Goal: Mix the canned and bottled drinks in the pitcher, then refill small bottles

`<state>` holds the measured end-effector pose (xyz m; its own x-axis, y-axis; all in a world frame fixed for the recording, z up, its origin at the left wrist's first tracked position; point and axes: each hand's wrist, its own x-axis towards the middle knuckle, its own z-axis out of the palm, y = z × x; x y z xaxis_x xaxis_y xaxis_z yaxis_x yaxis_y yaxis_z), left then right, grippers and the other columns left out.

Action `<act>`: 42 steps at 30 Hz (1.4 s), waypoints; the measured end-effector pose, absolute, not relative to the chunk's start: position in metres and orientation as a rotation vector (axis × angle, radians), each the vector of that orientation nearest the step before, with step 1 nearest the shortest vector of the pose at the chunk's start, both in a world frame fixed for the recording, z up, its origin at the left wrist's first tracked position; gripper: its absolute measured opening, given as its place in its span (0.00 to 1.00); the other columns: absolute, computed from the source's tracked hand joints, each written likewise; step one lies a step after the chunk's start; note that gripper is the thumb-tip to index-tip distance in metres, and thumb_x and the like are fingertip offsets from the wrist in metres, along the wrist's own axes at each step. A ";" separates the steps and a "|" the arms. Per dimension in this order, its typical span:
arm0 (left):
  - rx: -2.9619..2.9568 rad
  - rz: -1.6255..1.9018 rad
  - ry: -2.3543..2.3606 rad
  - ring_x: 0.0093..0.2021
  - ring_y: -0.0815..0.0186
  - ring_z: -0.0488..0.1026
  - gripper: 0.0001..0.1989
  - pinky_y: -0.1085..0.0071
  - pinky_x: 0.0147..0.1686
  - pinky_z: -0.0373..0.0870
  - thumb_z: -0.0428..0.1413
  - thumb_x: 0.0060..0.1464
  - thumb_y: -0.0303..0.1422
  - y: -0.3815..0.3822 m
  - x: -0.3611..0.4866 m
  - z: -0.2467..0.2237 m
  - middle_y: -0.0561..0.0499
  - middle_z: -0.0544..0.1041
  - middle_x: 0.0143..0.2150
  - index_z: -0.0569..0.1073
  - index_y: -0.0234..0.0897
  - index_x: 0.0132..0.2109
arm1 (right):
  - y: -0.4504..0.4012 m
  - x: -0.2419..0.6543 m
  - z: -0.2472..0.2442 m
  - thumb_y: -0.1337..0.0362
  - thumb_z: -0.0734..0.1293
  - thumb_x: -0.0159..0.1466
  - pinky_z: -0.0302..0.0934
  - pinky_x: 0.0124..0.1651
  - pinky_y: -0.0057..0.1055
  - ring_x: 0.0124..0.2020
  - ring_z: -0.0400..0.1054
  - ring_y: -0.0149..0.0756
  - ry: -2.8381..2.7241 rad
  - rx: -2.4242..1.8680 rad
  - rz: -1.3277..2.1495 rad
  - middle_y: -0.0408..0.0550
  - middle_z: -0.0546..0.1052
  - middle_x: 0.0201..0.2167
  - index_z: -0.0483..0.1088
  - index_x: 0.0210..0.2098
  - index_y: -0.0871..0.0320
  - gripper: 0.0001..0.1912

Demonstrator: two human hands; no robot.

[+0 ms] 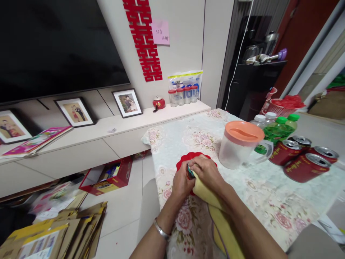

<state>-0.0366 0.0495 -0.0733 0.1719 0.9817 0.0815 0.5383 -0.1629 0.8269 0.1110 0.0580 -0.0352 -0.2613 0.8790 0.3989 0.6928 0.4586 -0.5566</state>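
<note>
My left hand (180, 183) is wrapped round a small dark jar or can with a greenish top (190, 173), mostly hidden by my fingers. Over its top, my right hand (208, 172) is closed on a yellow cloth (206, 190), which trails down beneath my right forearm toward the table edge. Both hands are above a red scalloped plate or mat (185, 159) on the flowered tablecloth (185, 136). Just right of them stands a clear plastic pitcher (229, 153) with an orange lid.
Several red cans (307, 167) and green-capped bottles (280, 126) stand on the table's right side. A pink basket (283, 103) is behind them. Red-lidded jars (180, 98) and photo frames (127, 103) line the cabinet. Flattened cardboard (67, 233) and a red box (125, 172) lie on the floor.
</note>
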 end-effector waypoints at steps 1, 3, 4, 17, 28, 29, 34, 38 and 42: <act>1.799 0.861 1.440 0.45 0.56 0.80 0.23 0.66 0.40 0.69 0.60 0.52 0.34 0.049 -0.037 -0.073 0.49 0.83 0.47 0.69 0.44 0.56 | 0.057 0.115 -0.033 0.76 0.65 0.63 0.62 0.41 0.29 0.37 0.71 0.36 -2.077 -1.278 0.372 0.41 0.80 0.31 0.74 0.32 0.55 0.11; 1.806 0.860 1.424 0.47 0.57 0.80 0.24 0.66 0.42 0.70 0.60 0.52 0.34 0.049 -0.037 -0.071 0.50 0.82 0.48 0.68 0.44 0.56 | 0.055 0.122 -0.027 0.77 0.65 0.63 0.62 0.41 0.27 0.36 0.71 0.34 -2.151 -1.241 0.386 0.40 0.79 0.31 0.73 0.31 0.54 0.12; 1.804 0.856 1.417 0.47 0.57 0.80 0.24 0.66 0.43 0.70 0.60 0.51 0.34 0.049 -0.037 -0.070 0.50 0.82 0.49 0.68 0.44 0.56 | 0.056 0.124 -0.025 0.77 0.64 0.63 0.62 0.41 0.27 0.36 0.71 0.33 -2.181 -1.237 0.379 0.39 0.79 0.31 0.73 0.31 0.54 0.12; 1.755 0.816 1.447 0.48 0.55 0.80 0.24 0.65 0.43 0.69 0.62 0.52 0.36 0.048 -0.035 -0.063 0.49 0.83 0.50 0.68 0.45 0.56 | 0.048 0.097 -0.035 0.81 0.60 0.61 0.59 0.43 0.41 0.40 0.65 0.52 -1.993 -1.639 -0.035 0.59 0.74 0.35 0.66 0.32 0.54 0.14; 1.740 0.817 1.442 0.52 0.51 0.80 0.25 0.62 0.46 0.71 0.64 0.54 0.41 0.047 -0.035 -0.061 0.48 0.83 0.52 0.69 0.45 0.57 | 0.031 0.127 -0.063 0.67 0.61 0.65 0.65 0.36 0.33 0.31 0.72 0.39 -1.643 -1.596 0.131 0.45 0.77 0.30 0.69 0.36 0.54 0.05; 1.744 0.823 1.442 0.53 0.52 0.80 0.25 0.62 0.47 0.71 0.64 0.54 0.41 0.047 -0.035 -0.061 0.48 0.83 0.52 0.69 0.45 0.57 | 0.029 0.129 -0.067 0.66 0.61 0.65 0.65 0.35 0.33 0.29 0.71 0.39 -1.608 -1.598 0.136 0.45 0.77 0.30 0.69 0.37 0.54 0.05; 1.762 0.884 1.393 0.55 0.55 0.79 0.28 0.62 0.53 0.72 0.66 0.50 0.34 0.048 -0.035 -0.063 0.50 0.81 0.56 0.69 0.45 0.58 | 0.026 0.131 -0.089 0.67 0.59 0.64 0.65 0.40 0.38 0.36 0.71 0.44 -1.513 -1.625 0.086 0.52 0.76 0.34 0.69 0.37 0.55 0.07; 1.757 0.832 1.419 0.55 0.55 0.78 0.30 0.62 0.54 0.72 0.65 0.48 0.29 0.048 -0.035 -0.064 0.50 0.81 0.55 0.68 0.44 0.59 | 0.031 0.128 -0.096 0.70 0.61 0.63 0.64 0.41 0.40 0.36 0.69 0.46 -1.606 -1.599 0.117 0.52 0.74 0.29 0.67 0.27 0.53 0.10; 1.759 0.810 1.427 0.56 0.54 0.78 0.31 0.62 0.54 0.71 0.64 0.48 0.28 0.049 -0.036 -0.064 0.50 0.80 0.57 0.67 0.44 0.59 | 0.030 0.129 -0.090 0.66 0.54 0.72 0.66 0.53 0.44 0.49 0.72 0.46 -1.602 -1.562 0.147 0.57 0.79 0.44 0.74 0.42 0.57 0.16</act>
